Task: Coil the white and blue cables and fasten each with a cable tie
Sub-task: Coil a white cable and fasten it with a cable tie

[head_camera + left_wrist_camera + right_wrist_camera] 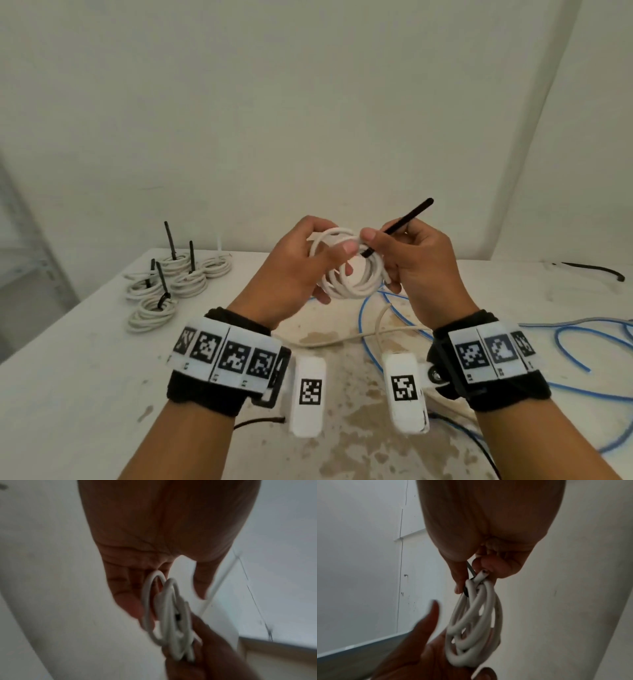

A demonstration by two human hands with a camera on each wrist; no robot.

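Both hands are raised above the table (pixel 85 377). Between them is a coil of white cable (pixel 359 291) (pixel 168 622) (pixel 471 622). My left hand (pixel 301 270) (pixel 130 588) (pixel 412 649) cups the coil from the left, fingers behind it and the thumb near its top. My right hand (pixel 418 267) (pixel 488 534) (pixel 214 649) pinches a black cable tie (pixel 411 216) (pixel 471 570) between thumb and forefinger at the coil's upper right. The tie's free end points up and to the right. A cut cable end lies against the right fingers.
Several white coils (pixel 171 291), each bound with a black tie, lie at the table's back left. Loose blue cable (pixel 565 339) sprawls over the right side, and a loose white cable (pixel 342 339) runs under my hands. Spare black ties (pixel 596 270) lie at the far right.
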